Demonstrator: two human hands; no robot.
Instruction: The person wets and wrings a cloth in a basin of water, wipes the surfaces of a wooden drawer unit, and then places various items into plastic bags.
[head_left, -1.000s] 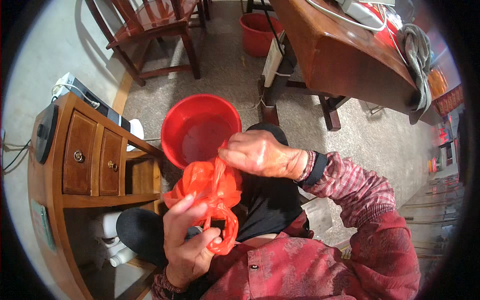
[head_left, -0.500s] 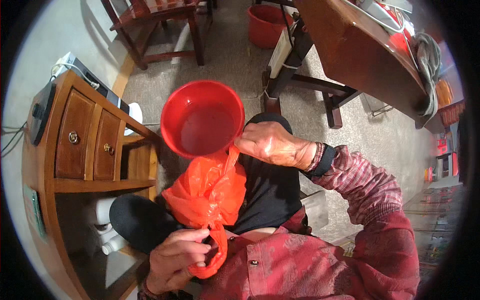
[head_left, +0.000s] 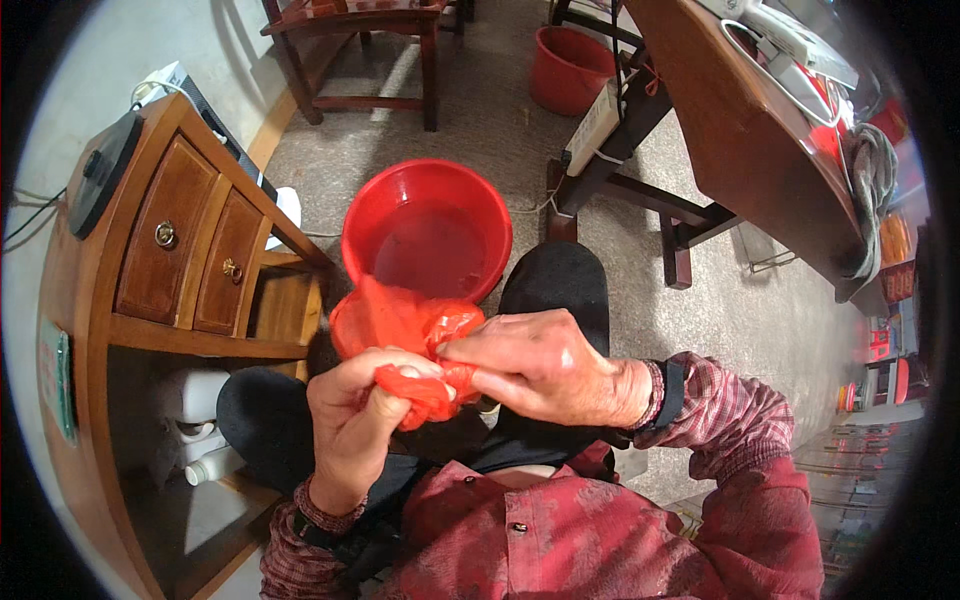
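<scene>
A thin orange-red plastic bag point(head_left: 385, 318) hangs between my knees, its top bunched in both hands. My left hand point(head_left: 352, 410) is closed round the gathered plastic, with a crumpled end sticking out past the thumb. My right hand point(head_left: 545, 368) pinches the bag's neck from the other side, close to the left fingers. What the bag contains is hidden. Just beyond it, a round red basin point(head_left: 430, 180) stands on the floor, holding some liquid. The bag's far side overlaps the basin's near rim in the view; whether they touch I cannot tell.
At left stands a wooden cabinet point(head_left: 190, 245) with drawers and white bottles point(head_left: 215, 465) on its lower shelf. A wooden chair point(head_left: 370, 25) and a red bucket point(head_left: 570, 70) are farther off. To the right is a dark table point(head_left: 745, 120) with a power strip point(head_left: 595, 128) on its leg.
Both hands have come together at the bag's neck: the left moved up and away from me, the right moved nearer. The bag's stretched handles are now bunched up. The view has shifted slightly.
</scene>
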